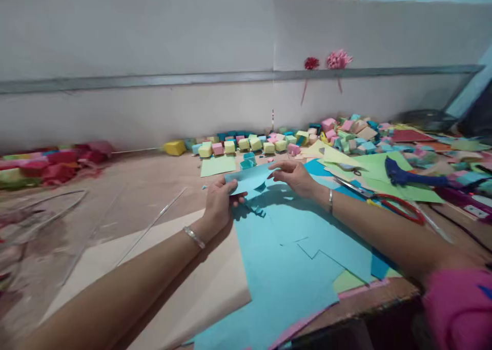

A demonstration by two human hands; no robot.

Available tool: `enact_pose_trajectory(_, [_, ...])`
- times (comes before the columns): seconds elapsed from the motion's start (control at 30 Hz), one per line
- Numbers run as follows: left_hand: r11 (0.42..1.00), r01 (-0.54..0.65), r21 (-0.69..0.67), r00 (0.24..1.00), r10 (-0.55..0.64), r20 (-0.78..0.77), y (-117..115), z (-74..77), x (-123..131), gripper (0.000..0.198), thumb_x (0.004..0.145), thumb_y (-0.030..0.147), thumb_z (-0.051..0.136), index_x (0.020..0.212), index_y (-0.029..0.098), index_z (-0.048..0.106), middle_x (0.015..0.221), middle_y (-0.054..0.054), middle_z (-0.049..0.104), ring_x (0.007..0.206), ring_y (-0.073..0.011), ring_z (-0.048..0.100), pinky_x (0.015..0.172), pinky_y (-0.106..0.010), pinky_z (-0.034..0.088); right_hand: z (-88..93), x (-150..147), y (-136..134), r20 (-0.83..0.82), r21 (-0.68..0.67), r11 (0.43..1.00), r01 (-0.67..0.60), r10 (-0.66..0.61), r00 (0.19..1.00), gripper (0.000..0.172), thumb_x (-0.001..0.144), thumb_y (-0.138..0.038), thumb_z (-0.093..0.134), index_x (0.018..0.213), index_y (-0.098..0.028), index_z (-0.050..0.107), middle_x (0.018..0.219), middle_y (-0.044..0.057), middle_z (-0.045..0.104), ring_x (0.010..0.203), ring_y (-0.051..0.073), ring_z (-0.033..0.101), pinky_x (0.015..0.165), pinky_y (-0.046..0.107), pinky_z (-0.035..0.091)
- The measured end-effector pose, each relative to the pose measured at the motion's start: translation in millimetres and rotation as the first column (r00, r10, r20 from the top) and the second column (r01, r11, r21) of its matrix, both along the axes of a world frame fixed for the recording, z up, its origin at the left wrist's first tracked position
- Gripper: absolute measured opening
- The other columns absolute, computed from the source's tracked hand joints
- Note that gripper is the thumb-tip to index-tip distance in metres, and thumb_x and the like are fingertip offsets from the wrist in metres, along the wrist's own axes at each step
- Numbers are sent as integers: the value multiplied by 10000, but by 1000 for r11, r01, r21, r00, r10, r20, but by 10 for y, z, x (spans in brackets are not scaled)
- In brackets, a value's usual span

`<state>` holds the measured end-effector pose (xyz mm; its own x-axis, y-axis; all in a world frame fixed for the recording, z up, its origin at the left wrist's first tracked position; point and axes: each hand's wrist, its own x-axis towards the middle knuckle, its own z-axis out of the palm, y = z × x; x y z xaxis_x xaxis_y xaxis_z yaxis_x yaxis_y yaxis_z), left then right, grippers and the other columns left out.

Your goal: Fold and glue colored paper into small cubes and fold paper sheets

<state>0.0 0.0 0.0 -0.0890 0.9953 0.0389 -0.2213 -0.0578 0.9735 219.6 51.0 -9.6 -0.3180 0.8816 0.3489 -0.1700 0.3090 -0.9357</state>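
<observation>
My left hand [220, 202] and my right hand [295, 176] hold a small light-blue paper piece [249, 179] between them, a little above the table. The left fingers pinch its near left edge; the right fingers pinch its far right end. Each wrist wears a silver bangle. Under the hands lie large cut light-blue paper sheets [292, 252], with small blue scraps [258, 209] just below the held piece.
Red-handled scissors [388, 201] lie to the right on green paper [384, 173]. Several small coloured paper cubes [249, 144] line the back wall, with a heap [353, 132] at the right. A beige board [192, 288] lies lower left. Pink and red paper [49, 165] is piled far left.
</observation>
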Motion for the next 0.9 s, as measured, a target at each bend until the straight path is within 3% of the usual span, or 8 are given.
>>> enact_pose_trajectory(0.17, [999, 39, 11, 999, -39, -21, -41, 37, 4, 164, 738, 256, 642, 807, 176, 517, 522, 34, 579, 394, -96, 542, 317, -137, 329, 8, -28, -1, 87, 42, 997, 65, -68, 994, 198, 646, -365, 811, 702, -192, 731, 691, 19, 688, 656, 134, 607, 657, 302, 492])
enact_pose_trajectory(0.37, [993, 115, 30, 992, -114, -52, -62, 56, 12, 178, 794, 316, 625, 778, 153, 557, 603, -51, 668, 437, -98, 559, 360, -155, 362, 19, -55, -31, 25, 59, 979, 197, -198, 980, 268, 730, -439, 734, 685, -179, 688, 659, 29, 684, 618, 130, 586, 607, 289, 465])
enact_pose_trajectory(0.63, [981, 157, 117, 984, -146, -100, -46, -21, 15, 232, 841, 370, 590, 810, 141, 600, 745, -77, 689, 575, -129, 622, 437, -187, 445, 10, -39, -14, 9, 119, 916, 382, -386, 923, 305, 757, -439, 704, 638, -171, 622, 520, -19, 583, 504, 96, 493, 522, 256, 387])
enact_pose_trajectory(0.83, [959, 147, 241, 985, -120, -124, -64, 1, 35, 513, 779, 484, 689, 1176, 191, 549, 1022, -89, 662, 829, -210, 674, 570, -286, 578, 36, -25, -30, 48, 164, 904, 394, -406, 913, 289, 757, -438, 699, 666, -173, 630, 518, -26, 566, 490, 98, 482, 488, 251, 363])
enact_pose_trajectory(0.9, [945, 138, 298, 986, -101, -136, -75, 8, 45, 542, 736, 475, 734, 1166, 199, 554, 1045, -87, 653, 839, -205, 662, 605, -309, 592, 47, -25, -45, 54, 177, 898, 402, -417, 907, 289, 761, -432, 696, 652, -174, 623, 511, -28, 559, 484, 95, 470, 480, 250, 351])
